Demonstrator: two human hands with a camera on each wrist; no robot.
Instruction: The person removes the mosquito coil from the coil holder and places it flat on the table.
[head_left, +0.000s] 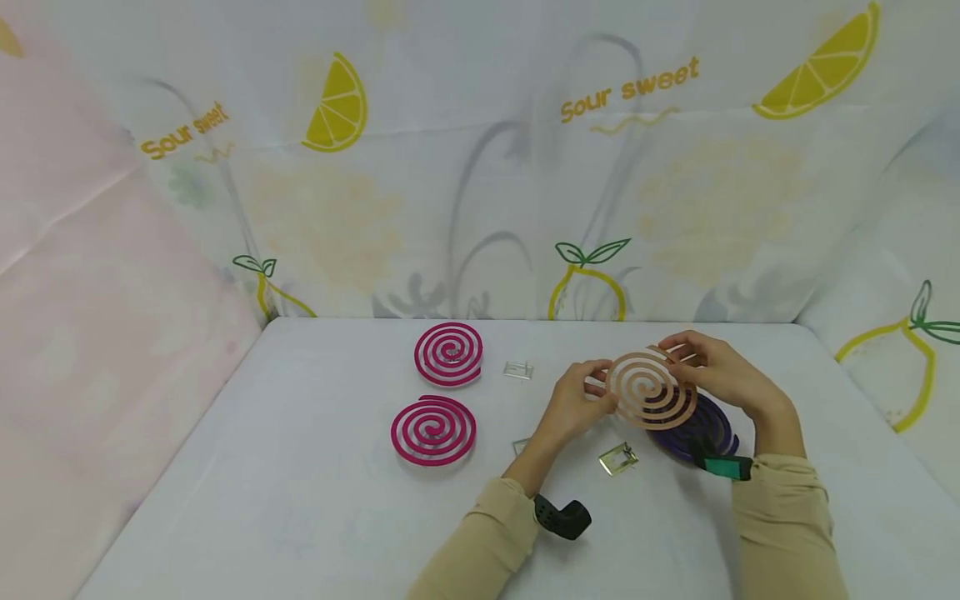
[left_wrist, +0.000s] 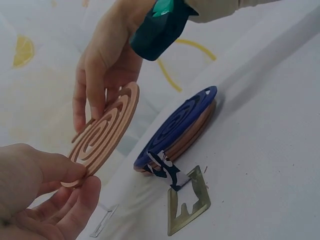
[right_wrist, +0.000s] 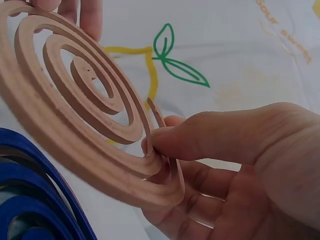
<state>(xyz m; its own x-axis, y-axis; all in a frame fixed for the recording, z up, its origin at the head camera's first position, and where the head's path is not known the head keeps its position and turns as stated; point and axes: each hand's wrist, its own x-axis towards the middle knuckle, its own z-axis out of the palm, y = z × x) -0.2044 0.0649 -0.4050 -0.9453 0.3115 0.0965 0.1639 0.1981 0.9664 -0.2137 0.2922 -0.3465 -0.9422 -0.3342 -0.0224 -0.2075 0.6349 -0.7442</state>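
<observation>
Both hands hold a tan mosquito coil (head_left: 651, 425) raised and tilted over the right part of the table. My left hand (head_left: 573, 408) pinches its left edge between thumb and fingers. At the opposite edge, my right hand (head_left: 720, 371) grips the outer ring, thumb on one face and fingers behind, as the right wrist view shows. Below lies a dark blue coil (left_wrist: 175, 122) with brown coil layers under it, partly hidden in the head view. A gold-coloured metal stand (left_wrist: 172, 215) lies close by, and a blue-and-white scrap (left_wrist: 172, 175) overlaps it.
Two pink coils (head_left: 433, 431) lie left of the hands, one behind the other. A silver metal stand (head_left: 518, 370) is near the far pink coil, and another stand (head_left: 519, 447) is mostly hidden behind my left wrist. Printed cloth walls the table's back and sides.
</observation>
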